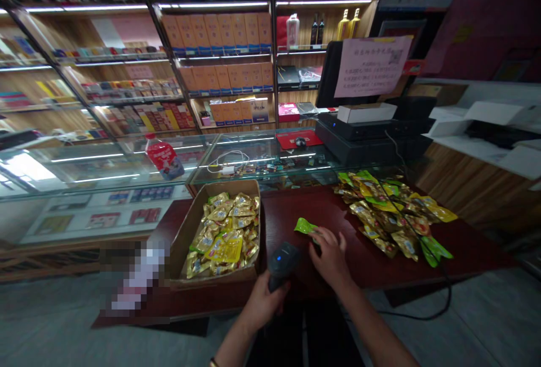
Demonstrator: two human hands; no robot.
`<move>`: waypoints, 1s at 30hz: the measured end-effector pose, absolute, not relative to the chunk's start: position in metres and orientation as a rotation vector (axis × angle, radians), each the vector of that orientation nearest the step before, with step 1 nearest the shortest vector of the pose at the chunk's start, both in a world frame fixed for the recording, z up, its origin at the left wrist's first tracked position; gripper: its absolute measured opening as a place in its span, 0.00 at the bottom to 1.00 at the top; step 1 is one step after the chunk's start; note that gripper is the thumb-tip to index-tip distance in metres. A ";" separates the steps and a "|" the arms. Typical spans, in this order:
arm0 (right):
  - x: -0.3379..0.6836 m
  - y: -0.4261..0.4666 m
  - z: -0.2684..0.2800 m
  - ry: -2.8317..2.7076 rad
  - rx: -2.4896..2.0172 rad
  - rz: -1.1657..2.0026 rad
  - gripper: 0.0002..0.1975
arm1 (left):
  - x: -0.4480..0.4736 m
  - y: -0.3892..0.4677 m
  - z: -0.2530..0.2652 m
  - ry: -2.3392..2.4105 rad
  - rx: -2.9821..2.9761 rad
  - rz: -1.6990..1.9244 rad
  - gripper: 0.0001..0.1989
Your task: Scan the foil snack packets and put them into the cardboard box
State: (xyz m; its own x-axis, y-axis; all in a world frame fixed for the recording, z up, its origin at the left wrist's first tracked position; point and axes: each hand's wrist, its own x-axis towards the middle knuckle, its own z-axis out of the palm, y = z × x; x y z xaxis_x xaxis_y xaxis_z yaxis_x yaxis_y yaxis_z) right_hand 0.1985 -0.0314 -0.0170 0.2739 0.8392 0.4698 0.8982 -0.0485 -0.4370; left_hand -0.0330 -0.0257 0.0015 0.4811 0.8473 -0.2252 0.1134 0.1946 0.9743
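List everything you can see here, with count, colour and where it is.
green packet: one, bright green, on the dark red table under the right hand
barcode scanner: one, black, in the left hand
cardboard box: one, brown, left on the table, full of gold and yellow packets
loose packets: a heap, gold and green, right on the table
table: one, dark red
monitor: one, black, behind the heap, pink paper notice on it
left hand: grips the scanner
right hand: on the green packet

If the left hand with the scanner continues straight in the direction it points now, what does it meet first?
Probably the small bright green foil packet that the right hand presses on the dark red table. The left hand aims the black handheld barcode scanner there, though depth is unclear.
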 end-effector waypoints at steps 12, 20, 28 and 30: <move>0.211 -0.020 -0.025 -1.371 -1.917 0.053 0.22 | -0.029 -0.026 0.010 0.973 1.308 0.635 0.21; 0.216 -0.023 -0.022 -1.335 -1.657 0.277 0.26 | -0.032 -0.025 0.005 0.940 1.344 0.610 0.21; 0.216 -0.023 -0.024 -1.284 -1.666 0.297 0.31 | -0.033 -0.025 0.010 0.917 1.349 0.573 0.19; 0.216 -0.023 -0.025 -1.273 -1.665 0.307 0.31 | -0.034 -0.025 0.011 0.917 1.371 0.565 0.18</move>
State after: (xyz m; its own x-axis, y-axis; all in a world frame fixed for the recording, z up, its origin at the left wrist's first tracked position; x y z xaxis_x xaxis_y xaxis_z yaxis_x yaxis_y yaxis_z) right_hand 0.2163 -0.0229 -0.0253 0.4188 0.8421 0.3399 0.5946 0.0285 -0.8035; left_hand -0.0335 -0.0252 0.0110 0.5529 0.8038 -0.2194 0.1651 0.1524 0.9744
